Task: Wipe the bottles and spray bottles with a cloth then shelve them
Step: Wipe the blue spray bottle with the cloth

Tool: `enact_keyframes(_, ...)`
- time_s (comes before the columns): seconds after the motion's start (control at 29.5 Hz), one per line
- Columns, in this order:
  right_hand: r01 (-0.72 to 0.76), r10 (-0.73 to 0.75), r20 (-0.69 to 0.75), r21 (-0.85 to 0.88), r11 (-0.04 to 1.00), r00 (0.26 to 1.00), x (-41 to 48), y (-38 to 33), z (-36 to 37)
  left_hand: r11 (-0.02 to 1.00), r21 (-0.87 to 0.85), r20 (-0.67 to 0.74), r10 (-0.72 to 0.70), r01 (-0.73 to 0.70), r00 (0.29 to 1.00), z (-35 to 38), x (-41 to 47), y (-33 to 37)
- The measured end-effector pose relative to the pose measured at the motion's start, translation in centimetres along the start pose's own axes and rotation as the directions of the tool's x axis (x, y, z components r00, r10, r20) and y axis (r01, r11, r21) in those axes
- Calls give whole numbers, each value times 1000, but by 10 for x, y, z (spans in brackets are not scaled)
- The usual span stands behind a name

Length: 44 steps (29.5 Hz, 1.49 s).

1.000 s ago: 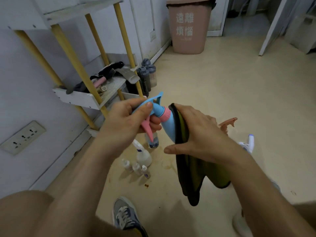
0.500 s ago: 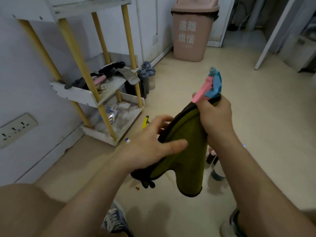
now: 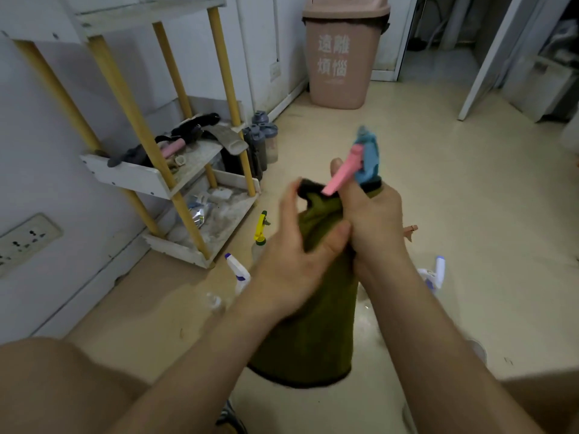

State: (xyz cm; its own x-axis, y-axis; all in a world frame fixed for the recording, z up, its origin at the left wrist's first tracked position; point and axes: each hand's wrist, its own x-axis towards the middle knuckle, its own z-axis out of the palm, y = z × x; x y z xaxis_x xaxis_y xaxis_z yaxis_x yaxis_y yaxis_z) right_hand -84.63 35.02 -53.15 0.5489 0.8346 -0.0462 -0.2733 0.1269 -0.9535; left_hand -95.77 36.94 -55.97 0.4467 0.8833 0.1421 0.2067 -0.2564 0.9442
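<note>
**Desk:** Where is the bottle, and who has it?

**Photographer:** The blue spray bottle (image 3: pixel 367 158) is in mid-air at frame centre, swaddled in an olive cloth (image 3: pixel 313 333). The right hand (image 3: pixel 376 223) has its fingers curled tight round the neck through the fabric. The pink trigger and nozzle poke out toward 1 o'clock.

**Desk:** And the other hand?

**Photographer:** The left hand (image 3: pixel 291 264), blurred, closes on the wrapped body from 9 o'clock, thumb pressed against the cloth just beside the right palm.

**Desk:** Which way does it lie?

**Photographer:** Nearly upright, with the head at 1 o'clock. The body is hidden and runs down toward 7 o'clock under the cloth, so a wiping stroke likely follows that line.

**Desk:** The shelving?

**Photographer:** The shelf rack (image 3: pixel 150 183) stands at 10 o'clock, on the left hand's side. More spray bottles wait on the floor, among them a yellow-topped sprayer (image 3: pixel 260 228).
</note>
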Motion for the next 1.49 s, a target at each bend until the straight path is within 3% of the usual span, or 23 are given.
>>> enact_keyframes(0.07, 38, -37, 15, -108, 993, 999, -4, 3, 4, 996, 73, 167, -69, 57, 984, -6, -1, -11)
enact_keyframes(0.14, 8, 26, 175, -191, 982, 984, -4, 4, -2, 980, -105, 231, -141, 169, 963, -15, -1, -12)
enact_keyframes(0.24, 92, 120, 467, -405, 910, 876, -7, 1, -25, 785, -597, 4, -203, 166, 979, -23, 2, -4)
enact_keyframes(0.27, 60, 162, 485, -410, 910, 859, -13, 1, -30, 713, -686, -54, -248, 144, 967, -23, 4, -1)
enact_keyframes(0.3, 30, 178, 505, -375, 926, 845, -21, 3, -32, 708, -692, -85, -272, 140, 959, -22, 6, 3)
enact_keyframes(0.37, 70, 81, 439, -317, 946, 895, -36, 21, -25, 865, -465, -94, -259, 188, 961, -26, 14, 11)
enact_keyframes(0.44, 261, -109, 297, -538, 802, 948, -40, 49, -16, 923, -308, -57, -259, 229, 964, -26, 19, 14)
enact_keyframes(0.51, 345, -240, 249, -721, 601, 938, -41, 61, -8, 895, -358, -74, -311, 265, 948, -22, 17, 7)
enact_keyframes(0.58, 358, -292, 230, -764, 537, 928, -34, 63, -10, 855, -441, -38, -322, 273, 946, -11, 9, -2)
enact_keyframes(0.61, 367, -301, 231, -744, 558, 925, -31, 62, -13, 839, -466, -14, -324, 281, 946, -7, 4, -8)
enact_keyframes(0.68, 364, -252, 265, -609, 705, 931, -27, 59, -19, 791, -538, 6, -341, 290, 940, -1, -3, -15)
enact_keyframes(0.78, 85, -14, 385, -169, 982, 923, -24, 49, -28, 770, -581, -3, -323, 261, 946, -8, -3, -18)
enact_keyframes(0.85, -120, 135, 417, -63, 991, 899, -24, 32, -34, 823, -519, 0, -272, 232, 962, -14, -1, -20)
enact_keyframes(0.91, 15, 131, 364, -371, 928, 922, -21, 8, -39, 874, -427, 30, -243, 233, 969, -20, 1, -20)
enact_keyframes(0.98, 220, -41, 282, -642, 735, 959, -15, -11, -40, 928, -289, 51, -230, 235, 972, -26, 3, -18)
enact_keyframes(1.02, 264, -78, 304, -637, 724, 949, -11, -19, -39, 960, -181, 68, -206, 215, 976, -29, 3, -16)
enact_keyframes(1.08, 263, -54, 398, -493, 829, 916, -6, -23, -31, 988, 19, 124, -153, 152, 980, -31, 4, -9)
enact_keyframes(1.29, 283, -211, 231, -347, 894, 950, 5, -18, -35, 994, 75, 236, -95, 79, 967, -41, 1, 6)
enact_keyframes(1.36, 263, -239, 116, -293, 919, 964, 11, -26, -45, 978, 144, 121, -167, 150, 978, -41, 1, -3)
enact_keyframes(1.42, 272, -275, 11, -193, 943, 961, 15, -37, -53, 923, 219, -28, -318, 317, 948, -39, 4, -16)
enact_keyframes(1.49, 269, -274, -15, -141, 953, 962, 16, -43, -57, 876, 252, -62, -410, 411, 910, -34, 8, -19)
